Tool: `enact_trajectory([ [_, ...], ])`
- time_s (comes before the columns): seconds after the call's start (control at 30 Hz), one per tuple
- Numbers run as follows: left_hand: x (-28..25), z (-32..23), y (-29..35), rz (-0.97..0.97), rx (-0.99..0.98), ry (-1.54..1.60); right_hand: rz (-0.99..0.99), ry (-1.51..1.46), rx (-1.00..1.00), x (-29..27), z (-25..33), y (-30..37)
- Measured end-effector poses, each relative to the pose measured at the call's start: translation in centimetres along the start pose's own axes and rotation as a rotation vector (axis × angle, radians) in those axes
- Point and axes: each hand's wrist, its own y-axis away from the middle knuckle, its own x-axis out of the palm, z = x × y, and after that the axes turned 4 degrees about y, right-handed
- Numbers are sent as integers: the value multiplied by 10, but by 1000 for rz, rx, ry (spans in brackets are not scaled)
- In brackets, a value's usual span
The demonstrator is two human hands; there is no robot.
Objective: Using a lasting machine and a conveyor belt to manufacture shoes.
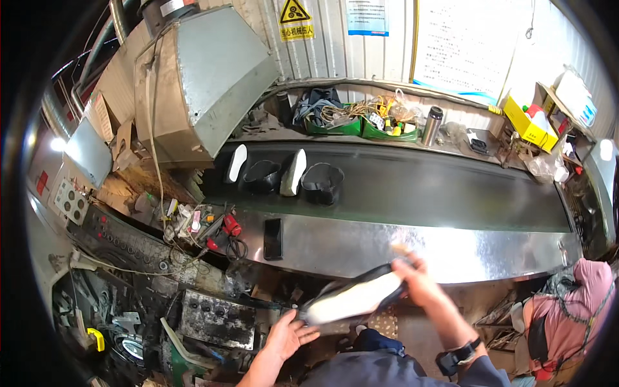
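Over the near edge of the metal bench I hold a black shoe piece with a long white sole face (354,298), tilted, its right end higher and slightly blurred. My right hand (418,278) is closed around its right end, and a dark watch is on that wrist. My left hand (287,335) is at the lower left end with fingers stretched apart; whether it touches the piece I cannot tell. On the belt (412,187) are two white sole-shaped pieces (294,173) beside two black open shafts (322,184).
A black phone (273,238) lies on the metal ledge (342,251). Left of it are red-handled tools (231,226) and a dirty control panel (129,242). Green bins (332,126), a steel flask (432,126) and a yellow box (529,126) line the back shelf. A metal hood (213,77) overhangs the belt's left end.
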Motion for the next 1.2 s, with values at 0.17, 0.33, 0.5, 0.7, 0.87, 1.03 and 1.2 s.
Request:
enact_trajectory([
  [0.17,38,-26,-13,-252,729,-919,-563,367,-391,-163,40,-84],
  [0.33,-13,-17,-49,-241,820,-916,-1238,170,-351,-355,-38,-203],
  [0.5,-12,-8,-4,-650,668,-882,-608,-179,-504,-235,-95,-302],
  [0.7,-60,2,9,-678,713,-1281,38,-210,308,60,-88,-355],
  [0.87,-37,-20,-10,-744,598,-1111,-94,-500,336,137,-78,-383],
  [1.03,-61,-50,-44,-614,707,-1133,-42,-581,90,108,-34,-349],
  [1.2,-28,-121,-144,-149,949,-1215,43,-606,291,65,-18,-232],
])
